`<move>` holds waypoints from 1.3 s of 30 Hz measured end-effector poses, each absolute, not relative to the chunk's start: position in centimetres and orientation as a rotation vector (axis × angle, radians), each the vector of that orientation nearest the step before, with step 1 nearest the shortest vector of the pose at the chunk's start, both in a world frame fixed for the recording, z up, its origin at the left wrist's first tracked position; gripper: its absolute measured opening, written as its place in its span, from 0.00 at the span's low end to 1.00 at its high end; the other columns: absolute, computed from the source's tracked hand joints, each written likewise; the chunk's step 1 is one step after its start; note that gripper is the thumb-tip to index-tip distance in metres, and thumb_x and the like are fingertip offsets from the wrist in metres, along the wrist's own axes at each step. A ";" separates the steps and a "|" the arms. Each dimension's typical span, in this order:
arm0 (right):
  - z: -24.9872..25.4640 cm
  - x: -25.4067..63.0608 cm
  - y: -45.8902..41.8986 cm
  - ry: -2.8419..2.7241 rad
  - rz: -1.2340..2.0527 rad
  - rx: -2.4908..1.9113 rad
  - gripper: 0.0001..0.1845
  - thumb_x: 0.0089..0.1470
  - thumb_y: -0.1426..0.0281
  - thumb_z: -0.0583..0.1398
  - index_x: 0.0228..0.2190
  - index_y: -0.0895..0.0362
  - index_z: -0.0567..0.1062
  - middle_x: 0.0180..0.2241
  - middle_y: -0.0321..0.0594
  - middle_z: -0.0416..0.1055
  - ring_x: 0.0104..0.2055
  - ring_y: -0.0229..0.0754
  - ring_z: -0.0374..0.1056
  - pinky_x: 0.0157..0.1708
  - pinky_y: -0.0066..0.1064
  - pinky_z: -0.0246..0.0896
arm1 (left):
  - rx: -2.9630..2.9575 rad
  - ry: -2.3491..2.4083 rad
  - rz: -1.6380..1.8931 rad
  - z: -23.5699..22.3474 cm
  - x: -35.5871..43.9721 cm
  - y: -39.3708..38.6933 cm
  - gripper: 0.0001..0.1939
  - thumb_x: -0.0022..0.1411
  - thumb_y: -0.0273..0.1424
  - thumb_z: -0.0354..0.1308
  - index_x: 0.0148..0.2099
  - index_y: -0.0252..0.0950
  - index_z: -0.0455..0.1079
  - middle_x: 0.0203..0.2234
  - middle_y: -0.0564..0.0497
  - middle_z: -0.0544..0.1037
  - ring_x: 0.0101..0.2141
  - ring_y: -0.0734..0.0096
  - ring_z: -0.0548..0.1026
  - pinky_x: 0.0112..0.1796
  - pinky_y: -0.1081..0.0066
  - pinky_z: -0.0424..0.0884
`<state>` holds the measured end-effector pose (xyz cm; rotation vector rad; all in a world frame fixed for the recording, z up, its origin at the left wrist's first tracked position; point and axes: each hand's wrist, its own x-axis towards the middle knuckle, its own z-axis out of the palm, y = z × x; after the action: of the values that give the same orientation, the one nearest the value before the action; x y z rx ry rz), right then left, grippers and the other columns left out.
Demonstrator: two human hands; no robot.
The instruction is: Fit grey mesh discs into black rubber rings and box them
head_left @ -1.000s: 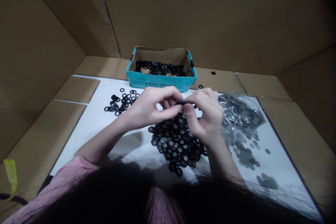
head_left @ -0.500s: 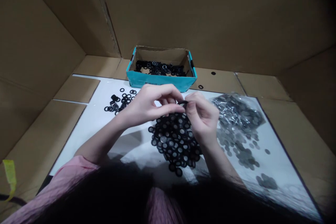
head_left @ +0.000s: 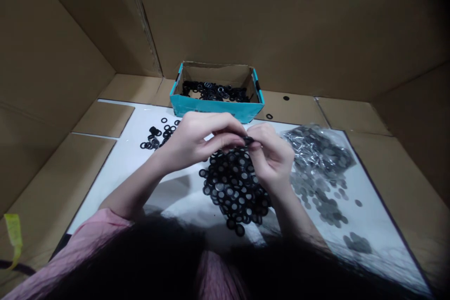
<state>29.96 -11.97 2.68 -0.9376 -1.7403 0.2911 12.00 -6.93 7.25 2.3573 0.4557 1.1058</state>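
Observation:
Between the fingertips of both hands is a small black ring (head_left: 248,140), seen nearly edge-on; whether a disc sits in it I cannot tell. My left hand (head_left: 206,138) pinches its left side with thumb and fingers. Its right side is gripped by my right hand (head_left: 270,152), thumb below and fingers curled. Right under the hands lies a heap of black rings with grey discs in their centres (head_left: 235,187). Loose black rings (head_left: 154,138) are scattered left of my left hand, partly hidden by it. Right of my right wrist are loose grey discs (head_left: 326,206).
Behind the hands stands a blue cardboard box (head_left: 218,108) with many black rings inside. A clear plastic bag of grey discs (head_left: 319,150) lies at the right. Cardboard walls (head_left: 274,23) surround the white work surface (head_left: 116,164). A stray ring (head_left: 269,116) lies beside the box.
The black ring has tilted slightly between the fingertips, and my left thumb and fingers have shifted a little around it. The heap and the box stay put.

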 end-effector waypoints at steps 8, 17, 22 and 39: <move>2.8 30.0 -12.1 -1.738 -0.004 -0.892 0.09 0.60 0.70 0.54 0.30 0.52 0.72 0.24 0.36 0.71 0.30 0.41 0.66 0.33 0.37 0.59 | 2.409 0.255 1.113 7.4 11.9 -7.3 0.06 0.61 0.28 0.62 0.40 0.31 0.72 0.28 0.49 0.78 0.28 0.77 0.74 0.32 0.78 0.71; 2.5 30.3 -11.9 -1.828 -0.195 -0.895 0.05 0.55 0.74 0.56 0.31 0.52 0.71 0.24 0.36 0.72 0.30 0.42 0.66 0.33 0.38 0.56 | 2.431 0.354 1.285 6.9 12.8 -8.0 0.02 0.59 0.23 0.59 0.32 0.31 0.69 0.21 0.54 0.73 0.22 0.82 0.68 0.25 0.81 0.65; 3.0 30.3 -12.2 -1.823 -0.166 -0.922 0.06 0.56 0.73 0.56 0.29 0.52 0.71 0.23 0.36 0.70 0.30 0.43 0.66 0.33 0.38 0.55 | 2.395 0.374 1.299 6.8 12.9 -7.9 0.03 0.58 0.23 0.60 0.31 0.31 0.69 0.21 0.56 0.73 0.22 0.84 0.69 0.25 0.84 0.66; 2.5 27.3 -12.2 -1.228 1.206 -0.851 0.25 0.55 0.48 0.55 0.19 0.55 0.62 0.17 0.31 0.54 0.18 0.33 0.48 0.20 0.28 0.51 | 2.454 0.482 1.235 6.7 12.8 -7.8 0.11 0.58 0.35 0.64 0.38 0.32 0.72 0.26 0.53 0.78 0.22 0.81 0.71 0.28 0.80 0.67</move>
<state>27.33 -12.20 2.47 -0.8505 -1.2285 1.2058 12.77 -7.80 6.65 2.4545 0.4821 1.2352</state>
